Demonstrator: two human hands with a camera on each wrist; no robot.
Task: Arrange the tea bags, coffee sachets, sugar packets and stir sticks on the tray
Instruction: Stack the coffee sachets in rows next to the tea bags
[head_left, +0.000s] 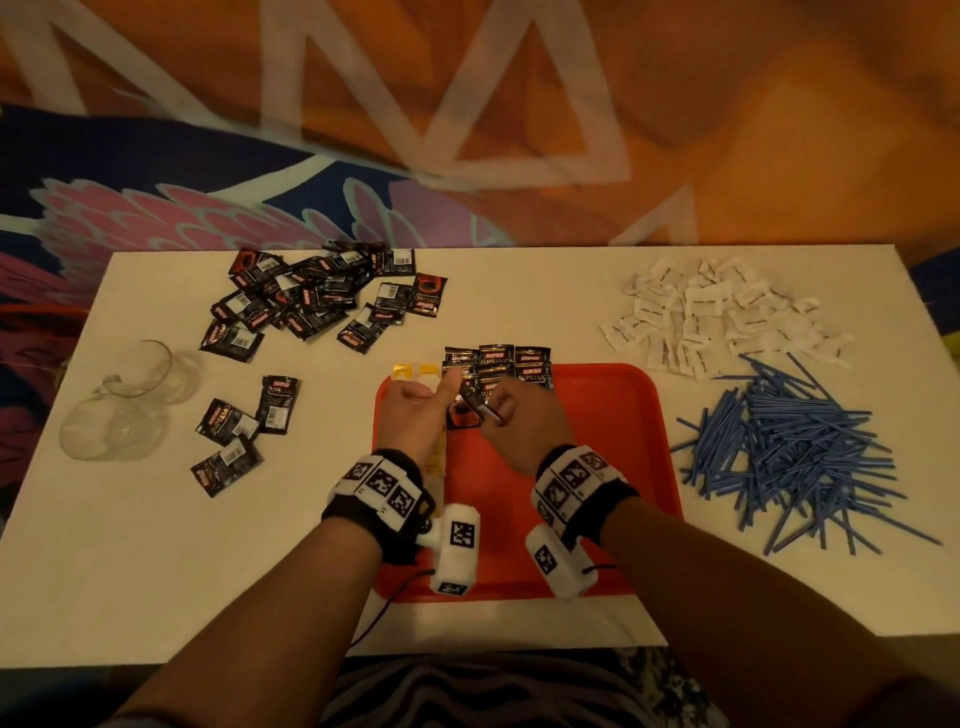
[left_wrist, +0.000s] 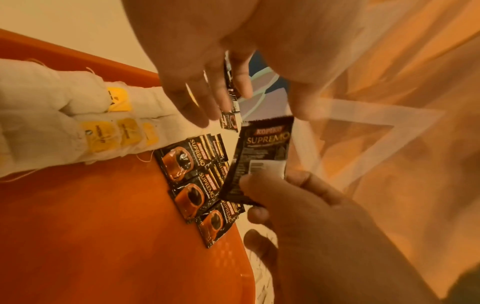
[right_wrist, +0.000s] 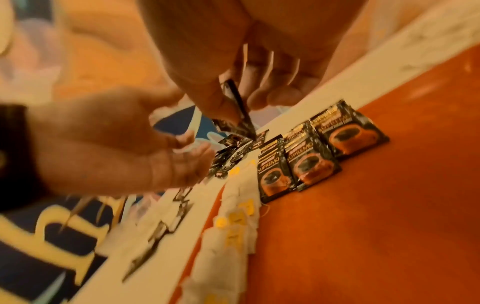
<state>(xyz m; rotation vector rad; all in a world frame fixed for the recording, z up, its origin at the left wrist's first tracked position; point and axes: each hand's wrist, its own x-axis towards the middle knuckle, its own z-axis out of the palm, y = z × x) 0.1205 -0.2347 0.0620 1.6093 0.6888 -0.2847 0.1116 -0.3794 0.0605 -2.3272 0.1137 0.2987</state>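
White table (head_left: 156, 571), red tray (head_left: 613, 467): six sachets (head_left: 496, 364) in two rows at far edge, three loose left. Left wrist: left hand (left_wrist: 207, 67) slack and empty, right hand (left_wrist: 298, 205) pinching seventh sachet (left_wrist: 262, 156) above rows. Right wrist: tea bags (right_wrist: 233, 232) lining tray's left edge, count unclear.

Both forearms are showing bare, no sleeves reaching the wrists. The left hand (head_left: 410, 415) and the right hand (head_left: 511, 423) are wearing no gloves, and no rings are showing in the head view.

Each wrist is wearing a black band (head_left: 374, 512) ringed with white square blocks (head_left: 382, 480) printed in black-and-white tag patterns; the right wrist band (head_left: 584, 488) is matching it. A white padded, cylinder-shaped unit (head_left: 457, 551) carrying a printed tag is hanging off the inner side of the left band, a second one (head_left: 553, 566) off the right. A thin black cable (head_left: 387, 605) is trailing from the left unit toward the body.

Patterned dark-and-light striped clothing (head_left: 467, 691) is showing at the lap.
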